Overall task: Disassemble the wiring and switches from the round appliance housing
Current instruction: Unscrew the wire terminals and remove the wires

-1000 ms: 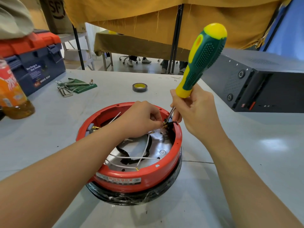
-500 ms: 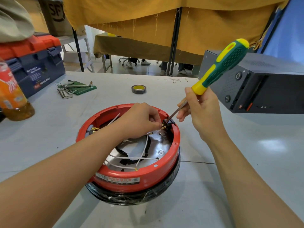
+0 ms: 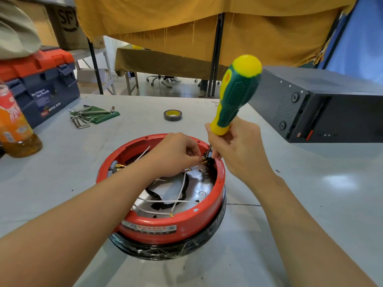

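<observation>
Prying the brass terminal (image 3: pixel 204 160) at the red housing's (image 3: pixel 149 225) far rim: left hand (image 3: pixel 176 155) pinches it, right hand (image 3: pixel 238 146) grips the screwdriver (image 3: pixel 236 94). Next we need steady leverage.

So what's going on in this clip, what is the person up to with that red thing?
A person is taking apart a round red housing on a grey table. The right hand grips a green-and-yellow screwdriver, its tip down at a small brass terminal by the far inner rim. The left hand pinches that terminal. White wires lie inside.
</observation>
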{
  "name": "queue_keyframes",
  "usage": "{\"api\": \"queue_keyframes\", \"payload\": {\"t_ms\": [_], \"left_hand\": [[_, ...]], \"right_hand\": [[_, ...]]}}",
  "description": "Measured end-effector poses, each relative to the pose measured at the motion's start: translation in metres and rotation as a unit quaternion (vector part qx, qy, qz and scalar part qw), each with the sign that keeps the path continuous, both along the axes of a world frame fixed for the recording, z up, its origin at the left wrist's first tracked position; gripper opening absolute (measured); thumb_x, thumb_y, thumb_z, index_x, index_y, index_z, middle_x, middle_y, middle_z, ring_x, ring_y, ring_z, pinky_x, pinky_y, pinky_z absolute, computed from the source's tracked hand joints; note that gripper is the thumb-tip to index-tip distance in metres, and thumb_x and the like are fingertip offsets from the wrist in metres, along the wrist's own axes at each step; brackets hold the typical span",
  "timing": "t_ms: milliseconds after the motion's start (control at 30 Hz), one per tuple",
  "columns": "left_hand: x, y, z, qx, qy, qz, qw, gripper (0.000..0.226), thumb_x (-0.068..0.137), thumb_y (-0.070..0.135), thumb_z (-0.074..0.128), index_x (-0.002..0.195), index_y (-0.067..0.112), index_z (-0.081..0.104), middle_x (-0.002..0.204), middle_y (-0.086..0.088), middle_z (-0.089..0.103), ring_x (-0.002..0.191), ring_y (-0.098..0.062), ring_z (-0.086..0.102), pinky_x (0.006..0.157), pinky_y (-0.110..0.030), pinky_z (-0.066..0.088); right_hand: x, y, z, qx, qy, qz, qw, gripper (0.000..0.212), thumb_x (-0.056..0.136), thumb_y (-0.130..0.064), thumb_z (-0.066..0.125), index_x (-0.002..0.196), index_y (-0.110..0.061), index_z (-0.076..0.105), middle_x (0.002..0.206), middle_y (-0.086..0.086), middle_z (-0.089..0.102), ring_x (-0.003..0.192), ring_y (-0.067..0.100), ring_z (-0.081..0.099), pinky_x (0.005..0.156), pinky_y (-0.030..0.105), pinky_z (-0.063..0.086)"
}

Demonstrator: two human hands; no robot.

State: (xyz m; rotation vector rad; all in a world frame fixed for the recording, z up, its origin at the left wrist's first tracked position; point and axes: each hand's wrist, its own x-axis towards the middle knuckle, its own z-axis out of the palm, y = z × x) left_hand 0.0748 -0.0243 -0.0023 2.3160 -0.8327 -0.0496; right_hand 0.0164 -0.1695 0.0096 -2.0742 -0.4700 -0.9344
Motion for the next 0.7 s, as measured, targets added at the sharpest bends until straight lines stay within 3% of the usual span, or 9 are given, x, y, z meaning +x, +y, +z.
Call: {"api": "queue_keyframes", "payload": {"t_ms": [33, 133, 200, 300, 367, 567, 700], "left_hand": [[-0.001, 0.000, 0.000, -0.001, -0.003, -0.003, 1.000, 0.012, 0.080, 0.013, 0.069, 0.069, 0.018, 0.067, 0.064, 0.002, 0.065, 0.057, -0.008, 0.054, 0.057, -0.024, 0.044], [-0.002, 0.000, 0.000, -0.005, -0.010, -0.016, 1.000, 0.007, 0.080, 0.009, 0.066, 0.081, 0.009, 0.073, 0.070, -0.004, 0.067, 0.060, -0.011, 0.053, 0.061, -0.026, 0.044], [-0.002, 0.000, 0.000, -0.001, -0.015, -0.021, 1.000, 0.009, 0.080, 0.008, 0.064, 0.084, 0.006, 0.073, 0.071, -0.006, 0.067, 0.061, -0.012, 0.053, 0.064, -0.027, 0.045], [-0.003, 0.001, 0.000, -0.003, -0.023, -0.017, 1.000, 0.008, 0.080, 0.009, 0.065, 0.073, 0.009, 0.067, 0.069, -0.005, 0.066, 0.059, -0.011, 0.052, 0.061, -0.026, 0.043], [-0.003, 0.001, 0.000, -0.005, -0.026, -0.014, 1.000, 0.015, 0.080, 0.009, 0.065, 0.066, 0.016, 0.064, 0.067, -0.003, 0.064, 0.057, -0.009, 0.051, 0.058, -0.023, 0.041], [-0.003, -0.001, 0.001, 0.010, -0.029, -0.003, 1.000, 0.012, 0.080, 0.011, 0.065, 0.069, 0.017, 0.066, 0.070, -0.004, 0.069, 0.062, -0.012, 0.058, 0.061, -0.023, 0.045], [-0.003, 0.000, 0.000, 0.002, -0.016, -0.003, 1.000, 0.012, 0.079, 0.008, 0.064, 0.069, 0.014, 0.067, 0.068, -0.003, 0.067, 0.056, -0.007, 0.054, 0.057, -0.018, 0.044]], "right_hand": [[-0.001, 0.002, 0.001, -0.015, -0.008, 0.006, 1.000, 0.028, 0.087, -0.022, 0.059, 0.070, -0.041, 0.046, 0.067, -0.005, 0.058, 0.053, 0.018, 0.054, 0.053, 0.036, 0.048], [-0.005, 0.007, 0.009, -0.059, -0.006, 0.038, 0.998, 0.051, 0.088, -0.018, 0.061, 0.083, -0.067, 0.047, 0.068, -0.031, 0.057, 0.057, 0.009, 0.054, 0.054, 0.013, 0.044], [-0.006, 0.007, 0.011, -0.074, 0.010, 0.037, 0.997, 0.053, 0.089, -0.019, 0.060, 0.083, -0.070, 0.045, 0.067, -0.031, 0.057, 0.058, 0.009, 0.054, 0.054, 0.013, 0.042], [-0.004, 0.004, 0.007, -0.053, 0.018, 0.025, 0.998, 0.034, 0.088, -0.020, 0.058, 0.073, -0.048, 0.047, 0.070, -0.009, 0.060, 0.054, 0.012, 0.057, 0.055, 0.028, 0.047], [-0.005, 0.004, 0.002, -0.027, 0.027, 0.020, 0.999, 0.027, 0.088, -0.018, 0.057, 0.071, -0.035, 0.045, 0.064, 0.002, 0.059, 0.049, 0.008, 0.059, 0.054, 0.030, 0.049], [-0.006, -0.001, -0.007, 0.118, 0.080, 0.001, 0.990, 0.018, 0.087, -0.028, 0.055, 0.072, -0.020, 0.050, 0.051, 0.001, 0.060, 0.045, 0.015, 0.063, 0.049, 0.027, 0.053], [-0.004, -0.007, -0.010, 0.171, 0.085, -0.004, 0.982, 0.020, 0.096, -0.014, 0.053, 0.076, -0.014, 0.049, 0.056, -0.001, 0.059, 0.043, 0.018, 0.062, 0.046, 0.024, 0.049]]}}
